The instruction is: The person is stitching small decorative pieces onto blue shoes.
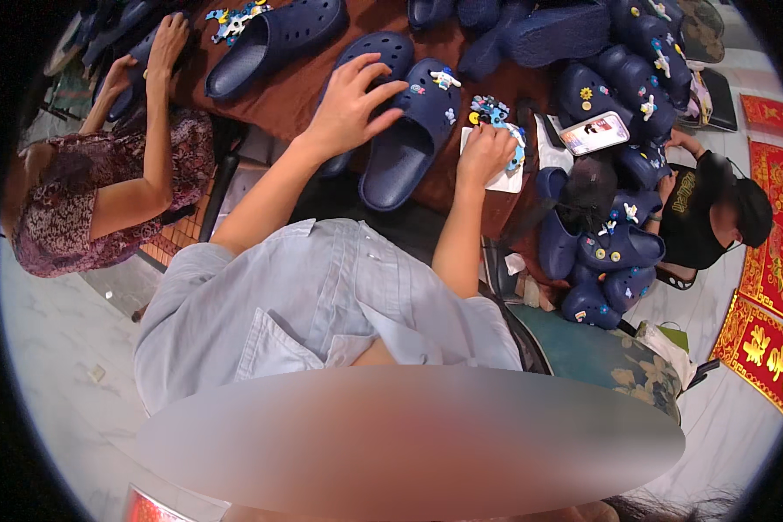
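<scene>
My left hand (350, 106) is open, its fingers spread over a pair of navy blue clogs. The nearer clog (393, 167) has a white-and-blue figure charm (445, 79) and smaller charms on its perforated upper. Partly behind my left hand lies the other clog (383, 50). To the right, my right hand (488, 155) has its fingers curled down at a small heap of shoe charms (489, 110) on a white tray or card (511, 181). Whatever sits between those fingertips is hidden.
A brown cloth (278, 115) covers the table. Another navy clog (274, 48) lies at the far left, near more charms (232, 23). Decorated clogs (618, 248) pile up on the right, below a phone (594, 132). Co-workers sit left (117, 174) and right (700, 209).
</scene>
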`<state>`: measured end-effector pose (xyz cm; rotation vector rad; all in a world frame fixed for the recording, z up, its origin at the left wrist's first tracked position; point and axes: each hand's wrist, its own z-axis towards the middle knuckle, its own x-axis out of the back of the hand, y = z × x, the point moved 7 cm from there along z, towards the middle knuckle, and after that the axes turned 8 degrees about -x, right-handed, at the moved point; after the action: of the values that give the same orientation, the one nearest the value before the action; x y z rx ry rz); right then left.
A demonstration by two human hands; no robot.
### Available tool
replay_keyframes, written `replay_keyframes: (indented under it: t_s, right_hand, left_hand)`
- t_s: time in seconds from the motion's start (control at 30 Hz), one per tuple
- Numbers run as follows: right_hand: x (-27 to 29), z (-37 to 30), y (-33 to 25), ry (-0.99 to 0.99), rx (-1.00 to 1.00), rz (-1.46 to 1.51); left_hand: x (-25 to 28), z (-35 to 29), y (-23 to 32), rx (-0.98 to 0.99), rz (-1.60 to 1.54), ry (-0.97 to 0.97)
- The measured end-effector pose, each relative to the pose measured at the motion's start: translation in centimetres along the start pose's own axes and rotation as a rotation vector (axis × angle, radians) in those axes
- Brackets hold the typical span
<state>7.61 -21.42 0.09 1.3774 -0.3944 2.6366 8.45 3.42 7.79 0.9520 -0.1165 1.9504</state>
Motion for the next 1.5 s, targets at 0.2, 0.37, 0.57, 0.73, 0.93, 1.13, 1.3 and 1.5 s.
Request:
replay_keyframes:
  t_s: [0.2,0.37,0.57,0.73,0.93,1.13,1.3,1.5]
  right_hand:
    - [3.0,-0.6,0.7,0.056,-0.105,0.541]
    - [3.6,-2.4,-1.1,-0.148,-0.259,0.923]
    - [3.1,-3.0,-3.0,-0.171,-0.202,0.903]
    - [4.6,-3.1,-3.9,-0.126,0.079,0.778]
    - [5.7,-2.7,-5.0,-0.141,0.289,0.578]
    - [6.5,-2.4,-6.9,-0.206,0.389,0.398]
    - [6.9,-2.3,-7.7,-0.234,0.428,0.377]
    - [6.3,-1.3,-7.7,-0.306,0.427,0.452]
  left_hand:
    - [-3.1,-1.0,0.0,0.052,0.106,-0.175]
    - [-3.4,-1.1,-0.3,0.047,0.084,-0.131]
    - [-3.5,-1.2,-0.3,0.041,0.077,-0.11]
    - [-3.5,-1.3,-0.4,0.071,0.08,-0.109]
    - [-3.8,-1.2,-0.3,0.065,0.12,-0.083]
    - [-3.9,-1.0,-0.1,0.072,0.156,-0.073]
    - [-4.1,-1.0,0.1,0.079,0.164,-0.075]
    - [-4.1,-1.1,0.2,0.073,0.188,-0.055]
